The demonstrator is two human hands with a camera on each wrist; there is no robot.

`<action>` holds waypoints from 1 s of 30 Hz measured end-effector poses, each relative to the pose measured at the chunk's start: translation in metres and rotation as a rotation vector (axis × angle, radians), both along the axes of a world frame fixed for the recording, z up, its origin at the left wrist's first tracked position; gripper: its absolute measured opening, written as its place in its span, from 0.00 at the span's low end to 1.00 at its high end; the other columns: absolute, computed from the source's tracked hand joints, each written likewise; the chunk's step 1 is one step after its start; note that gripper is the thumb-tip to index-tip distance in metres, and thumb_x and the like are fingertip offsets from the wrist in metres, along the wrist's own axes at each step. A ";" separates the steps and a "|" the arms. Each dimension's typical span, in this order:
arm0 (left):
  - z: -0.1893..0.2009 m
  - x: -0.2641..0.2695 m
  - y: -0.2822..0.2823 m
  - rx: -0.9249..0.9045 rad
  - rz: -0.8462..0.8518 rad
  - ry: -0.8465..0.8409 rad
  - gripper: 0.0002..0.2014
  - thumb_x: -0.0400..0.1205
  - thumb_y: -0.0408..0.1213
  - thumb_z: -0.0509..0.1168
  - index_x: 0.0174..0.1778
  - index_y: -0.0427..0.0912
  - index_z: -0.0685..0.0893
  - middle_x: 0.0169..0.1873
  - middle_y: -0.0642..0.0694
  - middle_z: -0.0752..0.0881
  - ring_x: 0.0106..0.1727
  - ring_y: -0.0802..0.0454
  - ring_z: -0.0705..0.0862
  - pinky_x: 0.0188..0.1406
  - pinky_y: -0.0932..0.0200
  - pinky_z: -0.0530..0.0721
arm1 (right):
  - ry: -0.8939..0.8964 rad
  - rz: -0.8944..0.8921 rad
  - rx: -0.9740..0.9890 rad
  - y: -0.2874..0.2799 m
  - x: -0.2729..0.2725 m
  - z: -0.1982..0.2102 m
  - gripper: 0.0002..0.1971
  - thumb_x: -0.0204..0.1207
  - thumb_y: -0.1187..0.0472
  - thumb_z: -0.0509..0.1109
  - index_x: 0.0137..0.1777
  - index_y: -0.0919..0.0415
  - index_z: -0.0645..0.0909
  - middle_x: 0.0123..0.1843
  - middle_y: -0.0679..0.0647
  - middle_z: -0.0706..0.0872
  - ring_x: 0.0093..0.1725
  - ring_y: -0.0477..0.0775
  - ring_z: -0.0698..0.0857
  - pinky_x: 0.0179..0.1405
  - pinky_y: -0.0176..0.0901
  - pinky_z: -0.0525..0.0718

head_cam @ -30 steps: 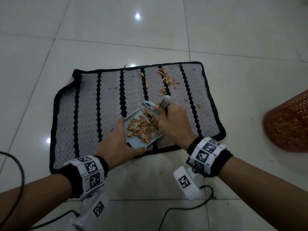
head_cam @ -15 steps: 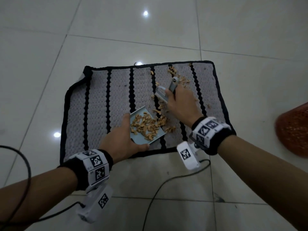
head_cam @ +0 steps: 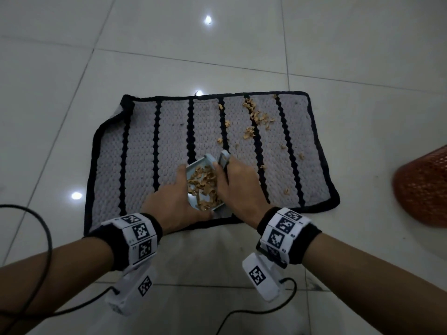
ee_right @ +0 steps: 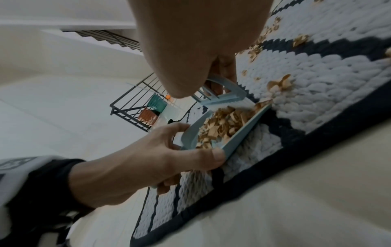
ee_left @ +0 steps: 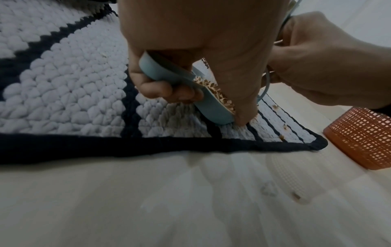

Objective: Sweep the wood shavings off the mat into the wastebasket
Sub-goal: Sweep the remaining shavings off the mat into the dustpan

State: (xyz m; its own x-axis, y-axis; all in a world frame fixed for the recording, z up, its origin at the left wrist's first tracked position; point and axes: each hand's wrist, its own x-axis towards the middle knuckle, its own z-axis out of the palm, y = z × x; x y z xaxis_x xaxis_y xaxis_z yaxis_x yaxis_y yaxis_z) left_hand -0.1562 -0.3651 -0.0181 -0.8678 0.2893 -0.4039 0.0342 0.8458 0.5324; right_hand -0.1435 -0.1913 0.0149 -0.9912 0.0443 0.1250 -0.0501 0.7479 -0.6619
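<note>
Below, the left hand (head_cam: 174,204) grips a dustpan (head_cam: 205,189) (heaped with shavings (head_cam: 203,184)) on the mat (head_cam: 145,160). Right hand (head_cam: 239,184) clasps a small brush (ee_right: 224,97) at the pan's mouth.

The left hand (ee_left: 190,41) grips a pale blue dustpan (ee_left: 190,86), fingers (ee_left: 165,90) curled beneath its handle and the thumb pressing along its upper side. The pan rests tilted on a knitted mat (ee_left: 63,75) of grey-white yarn with black stripes and a black border, and tan wood shavings (ee_left: 213,88) show along the pan's edge beside the thumb. To the right, the right hand (ee_left: 317,58) is closed around a thin pale blue piece, mostly hidden. A few loose shavings (ee_left: 283,128) lie near the mat's right corner. Just beyond that corner, on the pale floor (ee_left: 169,200), stands an orange mesh wastebasket (ee_left: 363,135).
</note>
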 end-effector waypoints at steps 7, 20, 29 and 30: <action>-0.004 0.002 0.000 0.101 0.031 -0.041 0.66 0.52 0.75 0.76 0.81 0.51 0.52 0.59 0.53 0.86 0.53 0.51 0.88 0.50 0.45 0.90 | 0.030 0.020 -0.058 -0.006 0.006 0.001 0.11 0.85 0.59 0.66 0.41 0.60 0.78 0.30 0.41 0.71 0.23 0.35 0.66 0.22 0.22 0.66; 0.008 0.003 0.007 0.233 0.098 -0.004 0.62 0.57 0.66 0.81 0.81 0.58 0.50 0.62 0.57 0.83 0.58 0.54 0.86 0.55 0.50 0.88 | 0.185 0.022 -0.155 0.026 -0.001 0.025 0.14 0.84 0.59 0.66 0.41 0.68 0.83 0.26 0.46 0.79 0.25 0.45 0.79 0.20 0.31 0.70; 0.013 -0.049 0.000 0.095 -0.007 0.046 0.64 0.61 0.63 0.81 0.84 0.53 0.46 0.64 0.48 0.85 0.52 0.49 0.87 0.52 0.50 0.88 | 0.083 -0.146 -0.261 0.059 -0.079 0.013 0.19 0.86 0.52 0.64 0.41 0.67 0.84 0.32 0.59 0.87 0.29 0.55 0.84 0.23 0.46 0.77; 0.015 -0.056 -0.001 0.087 -0.016 0.043 0.63 0.61 0.63 0.81 0.84 0.52 0.47 0.63 0.48 0.85 0.50 0.51 0.86 0.51 0.52 0.88 | 0.074 -0.131 -0.251 0.064 -0.092 0.011 0.19 0.86 0.51 0.64 0.43 0.66 0.85 0.32 0.58 0.87 0.30 0.54 0.84 0.24 0.43 0.78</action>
State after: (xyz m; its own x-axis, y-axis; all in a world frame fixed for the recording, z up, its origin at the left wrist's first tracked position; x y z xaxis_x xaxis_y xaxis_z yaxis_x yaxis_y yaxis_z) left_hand -0.2119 -0.3660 -0.0035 -0.8790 0.3352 -0.3392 0.0714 0.7957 0.6015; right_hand -0.2350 -0.1274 0.0260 -0.9636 0.2097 0.1660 -0.0192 0.5648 -0.8250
